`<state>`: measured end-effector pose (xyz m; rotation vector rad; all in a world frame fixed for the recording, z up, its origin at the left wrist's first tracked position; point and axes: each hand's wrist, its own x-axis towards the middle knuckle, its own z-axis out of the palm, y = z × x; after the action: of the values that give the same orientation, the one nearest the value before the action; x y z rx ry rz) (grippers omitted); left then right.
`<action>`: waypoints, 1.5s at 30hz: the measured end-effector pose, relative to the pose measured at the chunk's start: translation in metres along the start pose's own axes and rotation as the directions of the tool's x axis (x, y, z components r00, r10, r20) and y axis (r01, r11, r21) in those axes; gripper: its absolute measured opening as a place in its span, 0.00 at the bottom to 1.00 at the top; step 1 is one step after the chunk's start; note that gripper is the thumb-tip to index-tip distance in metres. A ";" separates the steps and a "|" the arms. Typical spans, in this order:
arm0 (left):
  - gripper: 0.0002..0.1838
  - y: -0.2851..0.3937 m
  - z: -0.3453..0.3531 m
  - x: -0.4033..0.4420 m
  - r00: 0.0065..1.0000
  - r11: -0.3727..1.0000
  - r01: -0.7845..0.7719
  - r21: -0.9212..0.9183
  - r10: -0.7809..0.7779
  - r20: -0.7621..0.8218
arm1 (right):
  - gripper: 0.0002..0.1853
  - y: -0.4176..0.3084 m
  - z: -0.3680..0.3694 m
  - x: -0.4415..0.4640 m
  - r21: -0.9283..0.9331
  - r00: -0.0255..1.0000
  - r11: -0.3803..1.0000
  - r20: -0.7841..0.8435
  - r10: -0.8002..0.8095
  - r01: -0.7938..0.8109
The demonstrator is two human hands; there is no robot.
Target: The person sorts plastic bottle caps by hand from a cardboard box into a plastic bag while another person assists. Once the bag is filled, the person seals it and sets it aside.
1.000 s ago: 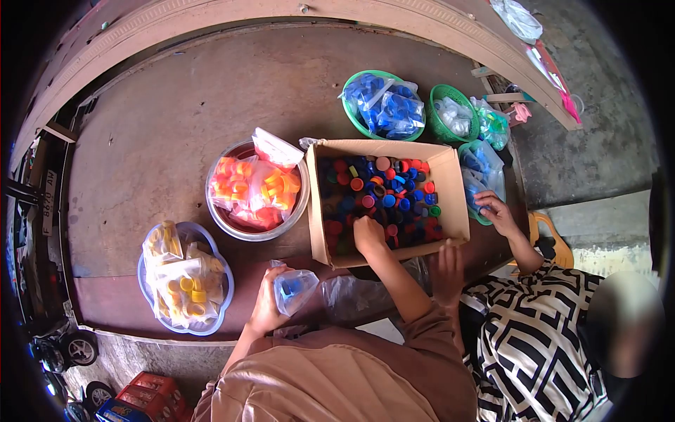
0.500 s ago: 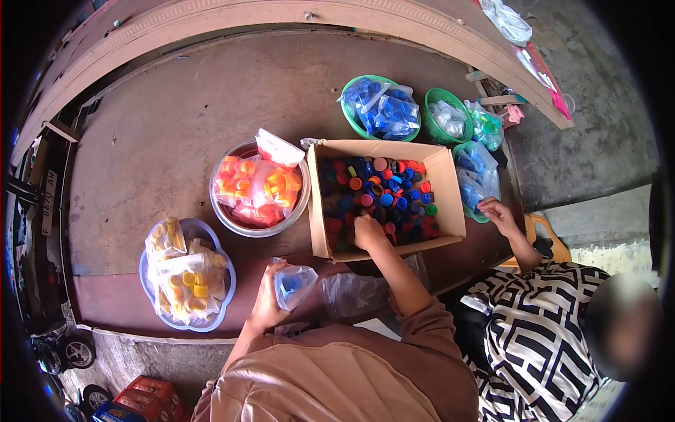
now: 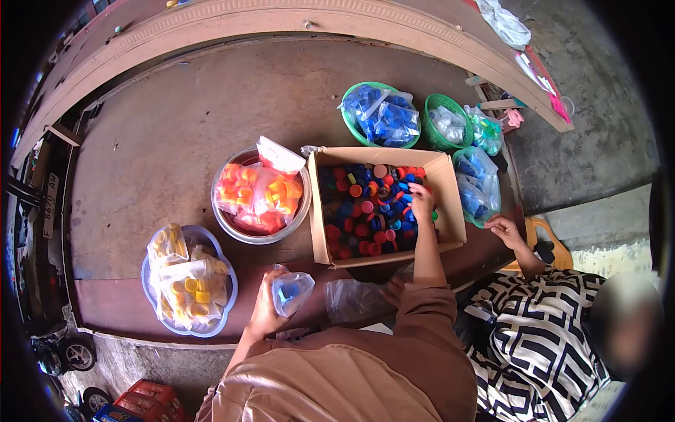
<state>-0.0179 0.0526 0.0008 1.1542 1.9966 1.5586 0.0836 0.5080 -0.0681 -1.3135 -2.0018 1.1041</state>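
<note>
Left hand [image 3: 266, 306], wrapped round a clear bag [image 3: 301, 298] with something blue inside — nearest; lilac basin [image 3: 232, 292] of bagged yellow caps [image 3: 191, 287], to its left; right hand [image 3: 421, 204], inside the cardboard box [image 3: 448, 193], fingers at the loose caps [image 3: 367, 207], any grip on one impossible to tell; metal bowl [image 3: 256, 240] of bagged orange caps [image 3: 280, 190], left of the box; green basket [image 3: 360, 136] of bagged blue caps [image 3: 394, 118] — beyond it
</note>
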 end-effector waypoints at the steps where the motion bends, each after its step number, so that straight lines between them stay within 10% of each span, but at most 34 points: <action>1: 0.41 -0.001 0.001 0.000 1.000 1.000 0.005 -0.003 -0.005 -0.006 | 0.14 0.009 -0.004 0.003 -0.039 0.992 0.997 -0.109 -0.063 0.059; 6: 0.41 -0.002 0.006 0.001 0.999 0.999 0.039 -0.020 -0.039 0.015 | 0.09 0.012 -0.009 -0.003 -0.315 0.889 0.917 -0.304 -0.342 0.245; 13: 0.42 0.001 0.005 0.005 1.000 1.000 0.010 -0.004 -0.010 0.020 | 0.21 -0.042 0.023 -0.039 -0.520 0.838 0.664 0.415 -0.354 0.538; 15: 0.42 0.003 0.005 0.005 1.000 1.000 0.012 0.005 -0.012 0.016 | 0.21 -0.043 0.034 -0.044 -0.698 0.813 0.429 0.422 -0.401 0.573; 18: 0.41 0.001 0.007 0.004 1.000 1.000 0.019 -0.014 -0.019 0.014 | 0.21 -0.048 0.040 -0.044 -0.735 0.862 0.449 0.439 -0.255 0.508; 24: 0.41 0.000 0.006 0.002 1.000 1.000 0.021 -0.007 -0.021 0.013 | 0.21 -0.035 0.013 -0.033 -0.249 0.887 0.918 0.424 -0.182 0.307; 30: 0.41 -0.004 0.008 0.001 1.000 1.000 0.020 -0.013 -0.020 0.019 | 0.20 -0.038 0.003 -0.031 0.250 0.949 0.958 0.242 -0.200 0.138; 36: 0.41 0.002 0.007 0.004 0.999 1.000 0.028 0.004 -0.029 0.027 | 0.19 -0.038 0.005 -0.026 0.287 0.961 0.958 0.267 -0.071 -0.009; 40: 0.41 0.001 0.008 0.004 0.999 0.999 0.041 -0.002 -0.041 0.036 | 0.18 -0.053 0.006 -0.030 0.668 0.963 0.727 0.268 -0.037 -0.158; 45: 0.41 -0.001 0.008 0.004 0.999 1.000 0.028 0.009 -0.028 0.046 | 0.12 -0.061 -0.004 -0.019 0.938 0.941 -0.110 0.318 -0.116 -0.330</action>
<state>-0.0153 0.0605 -0.0017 1.1498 1.9827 1.4987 0.0635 0.4794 -0.0143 -0.3271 -0.4489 2.3058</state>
